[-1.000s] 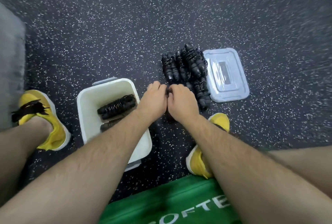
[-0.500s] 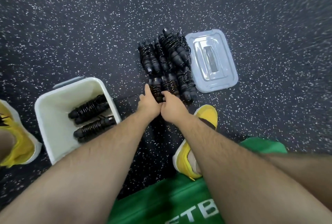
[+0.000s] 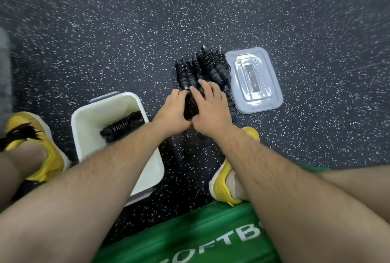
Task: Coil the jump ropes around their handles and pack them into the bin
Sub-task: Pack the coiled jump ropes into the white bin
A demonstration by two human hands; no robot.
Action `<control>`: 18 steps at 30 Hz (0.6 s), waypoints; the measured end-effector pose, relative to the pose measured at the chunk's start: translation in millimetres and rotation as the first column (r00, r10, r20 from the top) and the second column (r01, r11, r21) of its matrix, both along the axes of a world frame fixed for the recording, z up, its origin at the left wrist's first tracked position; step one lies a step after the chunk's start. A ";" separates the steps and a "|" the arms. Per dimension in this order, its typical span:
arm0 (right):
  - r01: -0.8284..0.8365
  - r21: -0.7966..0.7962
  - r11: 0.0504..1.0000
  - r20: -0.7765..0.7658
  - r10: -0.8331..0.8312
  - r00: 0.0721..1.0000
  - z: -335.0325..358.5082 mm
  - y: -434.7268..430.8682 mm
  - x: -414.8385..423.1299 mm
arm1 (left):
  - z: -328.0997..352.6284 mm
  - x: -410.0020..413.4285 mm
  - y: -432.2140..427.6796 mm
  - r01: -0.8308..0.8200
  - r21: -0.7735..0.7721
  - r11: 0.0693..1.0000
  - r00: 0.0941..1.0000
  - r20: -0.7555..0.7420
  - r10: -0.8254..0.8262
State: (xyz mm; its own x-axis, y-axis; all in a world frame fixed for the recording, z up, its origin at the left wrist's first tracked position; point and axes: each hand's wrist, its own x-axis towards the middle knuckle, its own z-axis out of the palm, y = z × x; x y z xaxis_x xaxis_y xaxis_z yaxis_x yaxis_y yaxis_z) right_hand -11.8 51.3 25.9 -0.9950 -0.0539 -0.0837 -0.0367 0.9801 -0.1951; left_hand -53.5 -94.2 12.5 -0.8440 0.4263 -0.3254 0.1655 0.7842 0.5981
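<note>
Several black jump ropes coiled around their handles lie in a pile [image 3: 202, 66] on the speckled floor. Both my hands are at the near end of that pile. Between them sits one coiled rope bundle [image 3: 191, 107]. My left hand [image 3: 173, 112] grips its left side with curled fingers. Spread fingers of my right hand [image 3: 210, 108] wrap over its right side and top. To the left stands a white bin [image 3: 92, 115] with two coiled ropes [image 3: 121, 125] lying in it; my left forearm covers the bin's near right part.
A grey bin lid [image 3: 254, 80] lies flat just right of the rope pile. My yellow shoes rest on the floor, the left shoe [image 3: 31, 142] beside the bin, the right shoe [image 3: 228, 180] below my right hand. A green cloth [image 3: 200, 233] lies nearest me.
The view swung while both hands stayed at the pile's near end. They now hold one coiled bundle between them, and my right hand's fingers have spread over it.
</note>
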 end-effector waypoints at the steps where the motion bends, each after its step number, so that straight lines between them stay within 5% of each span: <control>1: -0.051 0.021 0.998 0.013 0.051 0.999 7.2 1.2 -0.6 | 10.4 1.4 -7.6 0.019 0.003 1.000 0.999 -0.027 -0.019; 10: -0.363 -0.099 0.926 -0.026 0.363 0.932 54.5 -49.8 5.5 | 70.5 48.8 -105.9 0.092 -0.106 0.990 0.964 -0.242 -0.115; 18: -0.542 -0.108 0.834 0.085 0.551 0.830 63.9 -135.0 29.8 | 76.2 95.9 -202.7 0.020 -0.250 0.968 0.984 -0.164 -0.063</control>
